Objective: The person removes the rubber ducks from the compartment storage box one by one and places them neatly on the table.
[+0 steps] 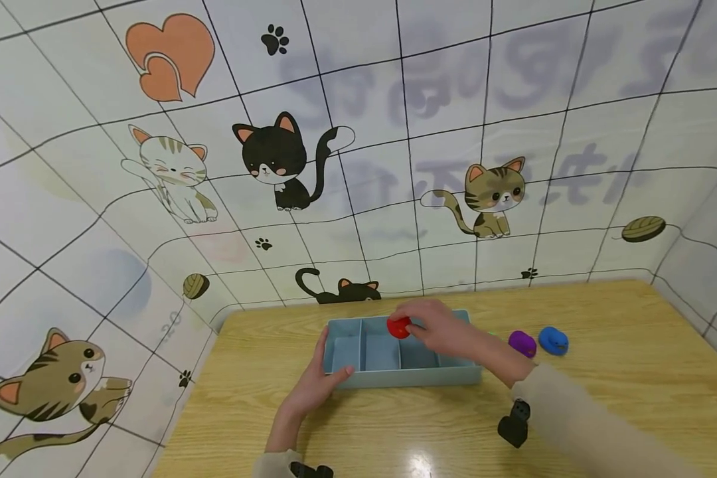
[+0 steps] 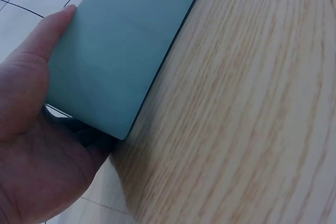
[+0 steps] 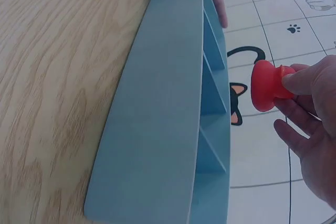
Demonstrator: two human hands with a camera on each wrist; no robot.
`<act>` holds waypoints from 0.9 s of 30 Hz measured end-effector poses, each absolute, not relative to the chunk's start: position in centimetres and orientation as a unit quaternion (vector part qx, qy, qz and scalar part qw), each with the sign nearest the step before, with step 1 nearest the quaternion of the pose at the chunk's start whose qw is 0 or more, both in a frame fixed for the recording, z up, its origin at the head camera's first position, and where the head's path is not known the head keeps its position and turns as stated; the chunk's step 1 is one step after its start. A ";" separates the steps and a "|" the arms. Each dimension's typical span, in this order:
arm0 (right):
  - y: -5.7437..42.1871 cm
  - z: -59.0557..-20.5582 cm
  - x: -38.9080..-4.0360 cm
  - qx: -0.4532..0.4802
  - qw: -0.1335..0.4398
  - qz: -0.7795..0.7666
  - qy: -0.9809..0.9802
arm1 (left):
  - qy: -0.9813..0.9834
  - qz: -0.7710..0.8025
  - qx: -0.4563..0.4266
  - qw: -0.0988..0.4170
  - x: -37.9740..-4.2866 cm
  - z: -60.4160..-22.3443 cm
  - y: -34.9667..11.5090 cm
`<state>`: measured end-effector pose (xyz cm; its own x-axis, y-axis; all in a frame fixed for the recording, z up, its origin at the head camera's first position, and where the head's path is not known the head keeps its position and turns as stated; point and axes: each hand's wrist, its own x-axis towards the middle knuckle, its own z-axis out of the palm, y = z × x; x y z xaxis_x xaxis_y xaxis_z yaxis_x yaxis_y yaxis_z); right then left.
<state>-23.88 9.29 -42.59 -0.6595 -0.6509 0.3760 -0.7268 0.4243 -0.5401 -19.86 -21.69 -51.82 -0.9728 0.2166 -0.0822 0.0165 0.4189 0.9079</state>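
A light blue divided box (image 1: 403, 378) sits on the table, its compartments in a row facing up. My left hand (image 1: 313, 385) grips its left end, thumb on the front wall and fingers round the side; the left wrist view shows this hand (image 2: 42, 124) at the box corner (image 2: 115, 56). Above the middle compartments, my right hand (image 1: 439, 325) pinches a small red rubber toy duck (image 1: 398, 326) between thumb and fingers. In the right wrist view the red duck (image 3: 266, 86) is apart from the box (image 3: 152, 103), its rounded base away from the hand (image 3: 315, 108).
Right of the box, a purple toy duck (image 1: 522, 343) and a blue toy duck (image 1: 554, 340) stand on the wooden table (image 1: 627, 372). Something green peeks out behind the right forearm, mostly hidden. A cat-patterned wall covering (image 1: 382, 219) rises behind the table.
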 end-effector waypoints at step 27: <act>18.9 -41.1 -22.4 0.360 0.126 0.328 -0.864 | 0.838 0.534 0.066 0.087 -19.7 -51.8 -21.6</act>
